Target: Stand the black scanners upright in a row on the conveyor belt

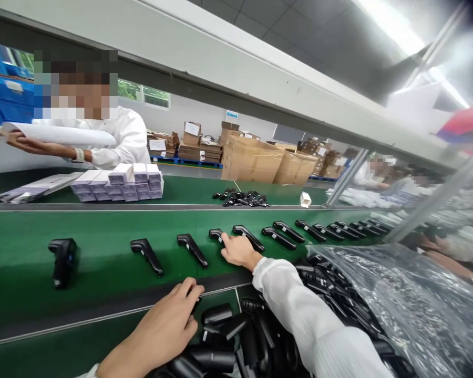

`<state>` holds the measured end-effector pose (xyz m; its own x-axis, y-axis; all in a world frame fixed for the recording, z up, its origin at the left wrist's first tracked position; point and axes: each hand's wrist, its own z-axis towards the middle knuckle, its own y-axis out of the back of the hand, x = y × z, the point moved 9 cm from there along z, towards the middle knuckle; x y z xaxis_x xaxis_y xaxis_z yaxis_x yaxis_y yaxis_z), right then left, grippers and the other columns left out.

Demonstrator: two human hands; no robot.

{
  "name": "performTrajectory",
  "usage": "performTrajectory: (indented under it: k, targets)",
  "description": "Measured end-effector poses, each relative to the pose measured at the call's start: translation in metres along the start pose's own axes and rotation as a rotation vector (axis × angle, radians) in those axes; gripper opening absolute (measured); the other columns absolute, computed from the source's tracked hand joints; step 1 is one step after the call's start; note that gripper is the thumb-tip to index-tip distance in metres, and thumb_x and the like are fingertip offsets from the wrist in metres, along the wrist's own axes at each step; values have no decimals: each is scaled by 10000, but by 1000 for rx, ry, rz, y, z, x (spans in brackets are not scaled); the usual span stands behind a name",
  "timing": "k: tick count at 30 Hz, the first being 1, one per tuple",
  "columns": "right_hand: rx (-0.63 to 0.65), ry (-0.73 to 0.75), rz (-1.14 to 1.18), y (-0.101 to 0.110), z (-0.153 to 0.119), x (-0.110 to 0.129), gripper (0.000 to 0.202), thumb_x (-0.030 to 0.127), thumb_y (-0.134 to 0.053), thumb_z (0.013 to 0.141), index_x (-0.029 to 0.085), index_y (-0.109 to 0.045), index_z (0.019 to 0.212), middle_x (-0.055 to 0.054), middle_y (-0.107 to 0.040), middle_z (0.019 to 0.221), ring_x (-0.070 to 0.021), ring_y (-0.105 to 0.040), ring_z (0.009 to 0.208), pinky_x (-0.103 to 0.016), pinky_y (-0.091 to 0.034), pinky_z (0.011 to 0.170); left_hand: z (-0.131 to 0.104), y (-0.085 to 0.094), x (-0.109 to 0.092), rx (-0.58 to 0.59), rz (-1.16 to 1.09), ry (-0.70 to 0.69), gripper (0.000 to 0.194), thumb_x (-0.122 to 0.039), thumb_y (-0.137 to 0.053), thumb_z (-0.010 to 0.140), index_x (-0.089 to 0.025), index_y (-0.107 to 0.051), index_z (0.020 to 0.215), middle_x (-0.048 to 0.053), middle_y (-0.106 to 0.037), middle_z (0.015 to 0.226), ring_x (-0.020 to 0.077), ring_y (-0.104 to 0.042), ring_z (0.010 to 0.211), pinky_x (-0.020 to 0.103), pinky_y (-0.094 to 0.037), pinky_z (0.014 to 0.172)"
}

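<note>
Black pistol-shaped handheld devices lie spaced out in a row along the green conveyor belt (102, 294). My right hand (238, 250) reaches over the belt, its fingers closed at the lower end of one such device (215, 234); its handle is hidden under them. Nearer to me, my left hand (167, 323) is at the belt's near edge with bent fingers. A dark piece shows between its thumb and fingers, apparently another of these devices, mostly hidden. Below and between my arms is a heap of loose black devices (216, 359).
A clear plastic bag (402, 299) lies at right over more black devices. Beyond the belt, white and purple boxes (120, 184) are stacked near a co-worker (122, 136) holding a white sheet. Small black parts (244, 198) sit in a pile. A metal post (347, 178) and overhead beam (260, 79) frame the line.
</note>
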<state>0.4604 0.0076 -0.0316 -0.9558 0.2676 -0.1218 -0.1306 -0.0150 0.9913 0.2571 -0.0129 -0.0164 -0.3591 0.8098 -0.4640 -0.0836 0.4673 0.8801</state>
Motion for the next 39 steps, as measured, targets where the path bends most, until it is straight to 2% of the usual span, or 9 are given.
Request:
performTrajectory:
  k: [4, 6, 8, 10, 15, 20, 26, 31, 39]
  targets:
    - [-437, -178, 522, 74, -46, -79, 596, 608, -229, 962, 173, -635, 1001, -90, -658, 769, -212, -632, 693, -310, -468, 641, -3, -6, 13, 28, -14, 2, 512, -207, -414, 821, -246, -580, 1304, 97, -531, 1327, 301, -523, 1219, 384, -480, 939]
    - [-620, -246, 608, 113, -81, -132, 851, 528, 144, 949, 170, -625, 872, -66, -568, 636, -171, -560, 581, -284, -443, 582, -4, -9, 19, 23, -22, -15, 484, -218, -428, 825, -255, -601, 1275, 88, -541, 1315, 298, -534, 1203, 382, -478, 949]
    - [-893, -229, 856, 141, -114, -179, 837, 606, 78, 947, 175, -630, 829, -44, -536, 600, -154, -520, 538, -270, -426, 554, -4, -10, 21, 3, -35, -30, 457, -233, -435, 835, -265, -613, 1255, 80, -556, 1287, 290, -557, 1167, 376, -490, 936]
    - [-840, -289, 831, 135, -119, -201, 700, 664, -159, 954, 175, -653, 869, -44, -590, 660, -155, -550, 580, -274, -446, 594, -3, -10, 23, -16, -48, -24, 449, -259, -447, 845, -281, -614, 1261, 76, -564, 1276, 291, -567, 1157, 376, -500, 932]
    - [-22, -186, 174, 25, -72, -159, 620, 520, -489, 928, 239, -372, 1469, -126, -612, 1263, -246, -616, 1070, -322, -453, 873, -4, -13, 30, -30, -39, -6, 433, -303, -480, 858, -323, -620, 1267, 55, -556, 1339, 319, -517, 1262, 419, -461, 1034]
    - [121, -194, -59, -30, -50, -145, 589, 378, -327, 998, 158, -202, 1529, -178, -657, 1188, -287, -658, 1017, -353, -462, 846, -6, -17, 46, -42, -42, 13, 391, -344, -472, 886, -356, -636, 1240, 26, -563, 1360, 319, -496, 1296, 400, -480, 1022]
    - [123, -287, -69, -37, -45, -163, 565, 390, -299, 1003, 134, -258, 1504, -189, -709, 972, -326, -679, 933, -411, -466, 821, 5, -7, 42, -126, -252, 89, 321, -423, -433, 922, -319, -664, 1119, 41, -648, 1188, 279, -585, 1155, 344, -493, 950]
    - [-18, -329, 17, 6, -63, -165, 694, 564, -391, 962, 219, -202, 1534, -175, -586, 1287, -342, -576, 1146, -448, -448, 908, 18, 6, 33, -183, -666, 305, 301, -527, -508, 877, -272, -640, 968, 30, -634, 1117, 173, -619, 749, 265, -497, 721]
    - [-184, 27, 1325, 46, -93, 1, 391, 438, -545, 918, 258, -522, 1264, -41, -616, 1077, -173, -611, 972, -301, -524, 813, 45, -6, -24, -197, -1424, 256, 386, -467, -716, 743, -199, -604, 997, 18, -587, 925, 118, -540, 661, 248, -459, 638]
